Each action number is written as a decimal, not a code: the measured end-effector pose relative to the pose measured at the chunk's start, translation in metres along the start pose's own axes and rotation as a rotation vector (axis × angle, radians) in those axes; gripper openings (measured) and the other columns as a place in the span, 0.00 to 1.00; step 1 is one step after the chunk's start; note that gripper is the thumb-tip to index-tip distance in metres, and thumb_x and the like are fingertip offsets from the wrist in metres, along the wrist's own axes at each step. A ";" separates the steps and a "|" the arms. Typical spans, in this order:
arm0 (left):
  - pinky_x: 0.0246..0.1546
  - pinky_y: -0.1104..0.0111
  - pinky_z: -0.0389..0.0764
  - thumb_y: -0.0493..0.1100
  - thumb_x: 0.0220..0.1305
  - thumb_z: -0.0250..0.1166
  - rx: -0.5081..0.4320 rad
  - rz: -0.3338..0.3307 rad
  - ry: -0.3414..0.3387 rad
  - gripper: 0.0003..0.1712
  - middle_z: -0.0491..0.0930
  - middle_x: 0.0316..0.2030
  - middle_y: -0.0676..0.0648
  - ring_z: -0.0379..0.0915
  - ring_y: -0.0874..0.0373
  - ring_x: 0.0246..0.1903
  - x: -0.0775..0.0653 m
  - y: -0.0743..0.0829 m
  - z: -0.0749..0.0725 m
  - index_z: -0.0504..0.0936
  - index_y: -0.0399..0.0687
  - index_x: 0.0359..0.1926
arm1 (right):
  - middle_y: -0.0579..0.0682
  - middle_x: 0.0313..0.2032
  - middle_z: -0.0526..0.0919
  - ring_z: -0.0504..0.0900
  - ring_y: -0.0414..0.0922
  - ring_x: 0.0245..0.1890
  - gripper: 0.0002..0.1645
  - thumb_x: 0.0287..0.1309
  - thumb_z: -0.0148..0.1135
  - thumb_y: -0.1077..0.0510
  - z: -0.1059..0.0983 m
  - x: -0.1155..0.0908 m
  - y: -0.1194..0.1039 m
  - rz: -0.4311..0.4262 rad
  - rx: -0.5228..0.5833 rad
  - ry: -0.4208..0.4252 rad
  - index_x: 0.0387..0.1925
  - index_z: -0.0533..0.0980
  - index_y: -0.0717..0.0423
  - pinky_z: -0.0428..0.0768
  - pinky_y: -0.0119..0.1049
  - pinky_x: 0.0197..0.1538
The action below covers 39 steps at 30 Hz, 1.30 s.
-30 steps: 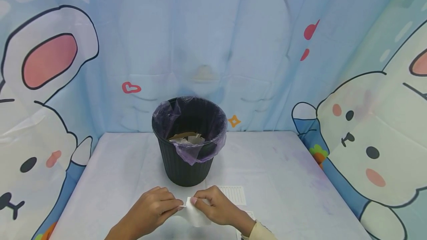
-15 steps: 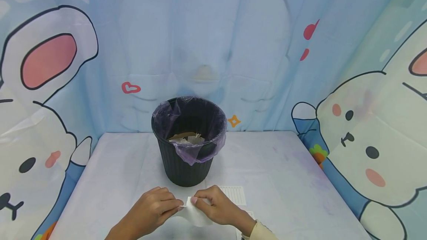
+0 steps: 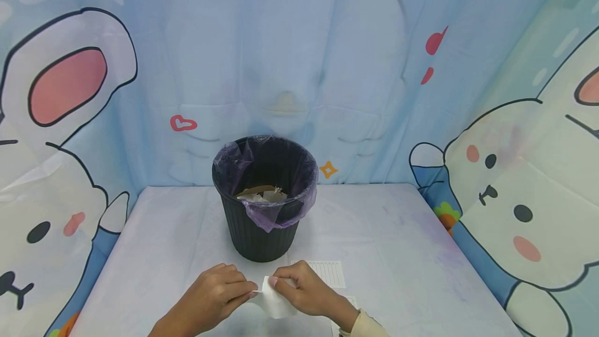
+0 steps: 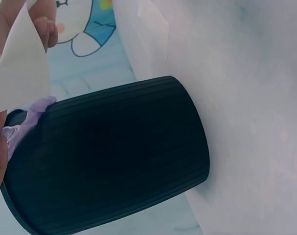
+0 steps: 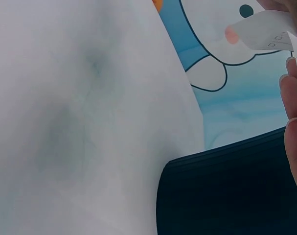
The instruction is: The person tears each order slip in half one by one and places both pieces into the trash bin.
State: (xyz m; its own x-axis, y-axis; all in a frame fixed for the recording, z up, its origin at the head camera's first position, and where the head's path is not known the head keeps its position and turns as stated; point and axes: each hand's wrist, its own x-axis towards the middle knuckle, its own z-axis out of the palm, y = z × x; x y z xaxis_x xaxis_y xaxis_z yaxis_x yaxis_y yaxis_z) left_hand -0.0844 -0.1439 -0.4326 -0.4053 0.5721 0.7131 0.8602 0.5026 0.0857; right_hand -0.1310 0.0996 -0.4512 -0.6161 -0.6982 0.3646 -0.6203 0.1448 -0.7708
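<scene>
Evidently both hands are at work on one spot: the right hand pinches a white paper slip between thumb and curled forefinger, and the slip hangs below those fingertips, angled toward the other hand. Just beside it, the left hand has its thumb and fingertips clamped together on a thin white paper edge; whether that edge joins the slip, I cannot tell. Small printed boxes show on the paper near the right fingers. Beyond both sets of fingers stands a black ribbed wastebin, upright, its purple plastic liner folded over the rim and paper scraps inside. Just past the right knuckles, a ruled sheet lies flat on the white tabletop.
</scene>
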 end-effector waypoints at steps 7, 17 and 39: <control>0.33 0.83 0.71 0.45 0.60 0.72 0.001 0.020 0.017 0.03 0.82 0.27 0.62 0.70 0.69 0.27 0.000 0.000 0.000 0.89 0.54 0.35 | 0.50 0.22 0.84 0.72 0.24 0.22 0.15 0.70 0.55 0.62 0.000 -0.001 0.003 0.011 0.002 0.002 0.27 0.83 0.58 0.75 0.22 0.20; 0.34 0.82 0.72 0.48 0.65 0.69 0.003 0.017 0.011 0.05 0.83 0.27 0.61 0.70 0.69 0.27 -0.001 0.000 0.000 0.89 0.54 0.35 | 0.50 0.23 0.85 0.74 0.25 0.22 0.16 0.70 0.55 0.62 -0.001 0.000 0.003 0.032 0.011 0.000 0.27 0.83 0.58 0.77 0.23 0.21; 0.34 0.84 0.71 0.44 0.57 0.74 -0.020 0.023 0.023 0.04 0.83 0.27 0.62 0.70 0.71 0.27 0.000 0.002 -0.001 0.89 0.54 0.35 | 0.50 0.22 0.85 0.72 0.24 0.22 0.15 0.69 0.56 0.63 -0.001 0.000 0.004 0.019 -0.011 0.025 0.27 0.83 0.58 0.75 0.22 0.20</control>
State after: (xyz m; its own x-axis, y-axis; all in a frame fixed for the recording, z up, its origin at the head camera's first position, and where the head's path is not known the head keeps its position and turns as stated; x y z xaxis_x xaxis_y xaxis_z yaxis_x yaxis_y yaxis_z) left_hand -0.0827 -0.1435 -0.4322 -0.3781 0.5683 0.7308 0.8755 0.4762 0.0827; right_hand -0.1341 0.1013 -0.4542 -0.6400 -0.6773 0.3628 -0.6134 0.1661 -0.7721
